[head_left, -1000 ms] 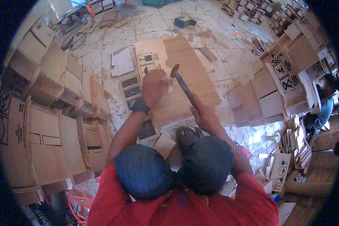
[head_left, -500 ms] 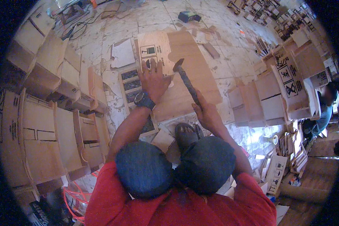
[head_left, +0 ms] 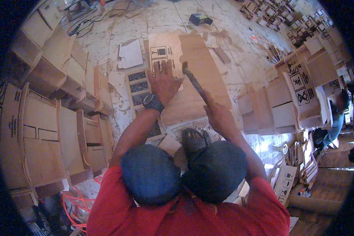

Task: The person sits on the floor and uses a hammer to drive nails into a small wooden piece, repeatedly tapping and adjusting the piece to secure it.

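Observation:
My left hand (head_left: pixel 165 82) lies flat with its fingers spread on a pale wooden panel (head_left: pixel 161 41) printed with black symbols. Its wrist wears a dark watch (head_left: pixel 152 103). Closed round the lower end of a hammer (head_left: pixel 196 86) is my right hand (head_left: pixel 219 117). The hammer's dark head is close to the printed panel's right edge, just right of my left fingers; whether it touches cannot be told. Beneath lies a broader brown board (head_left: pixel 208 74). A wooden frame with dark openings (head_left: pixel 139 88) sticks out on the left, beside my left wrist.
Rows of wooden boxes or shelves (head_left: pixel 45 153) line the left side. More printed boxes (head_left: pixel 299 84) stand on the right, with a person (head_left: pixel 336 122) behind them. A white board (head_left: pixel 130 54) and a dark box (head_left: pixel 200 19) lie farther off on the tiled floor.
The hammer's head has turned and come down nearer the panel edge, and my right hand has shifted slightly. My left hand stays flat on the panel. The whole view has tilted a little.

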Demonstrator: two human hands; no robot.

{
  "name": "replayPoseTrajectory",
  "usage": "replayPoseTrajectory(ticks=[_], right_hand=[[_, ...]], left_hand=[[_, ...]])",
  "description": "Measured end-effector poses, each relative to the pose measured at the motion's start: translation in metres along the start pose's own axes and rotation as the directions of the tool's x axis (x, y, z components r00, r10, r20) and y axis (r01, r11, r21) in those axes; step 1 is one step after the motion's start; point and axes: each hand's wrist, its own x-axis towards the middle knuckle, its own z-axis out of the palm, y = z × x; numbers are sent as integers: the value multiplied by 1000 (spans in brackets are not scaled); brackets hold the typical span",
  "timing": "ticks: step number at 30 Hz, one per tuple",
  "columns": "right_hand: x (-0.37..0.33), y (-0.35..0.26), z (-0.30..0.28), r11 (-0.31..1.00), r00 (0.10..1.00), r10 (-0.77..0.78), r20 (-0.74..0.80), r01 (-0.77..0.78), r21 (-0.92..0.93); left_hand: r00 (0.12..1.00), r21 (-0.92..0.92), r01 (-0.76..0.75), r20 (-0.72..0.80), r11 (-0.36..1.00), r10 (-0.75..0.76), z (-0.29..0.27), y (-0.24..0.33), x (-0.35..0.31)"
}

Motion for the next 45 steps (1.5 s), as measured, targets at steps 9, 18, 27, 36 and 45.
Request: replayPoseTrajectory(ticks=[9, 18, 27, 36, 45], right_hand=[[-1, 4, 8, 940, 911, -255, -324, 311, 136], [-1, 16, 17, 983, 961, -86, -261, 125, 136], [5, 8, 8, 982, 976, -81, -201, 112, 149], [6, 15, 27, 978, 981, -96, -170, 125, 168], [7, 13, 30, 990, 995, -57, -87, 67, 124]], left_hand=[[1000, 61, -4, 4, 998, 3, 3, -2, -1], [998, -17, -23, -53, 1000, 22, 1, -2, -3], [1000, 20, -10, 22, 1000, 10, 4, -3, -1], [1000, -27, 17, 4, 999, -17, -3, 1, -1], [1000, -59, 6, 19, 998, -5, -2, -1, -3]])
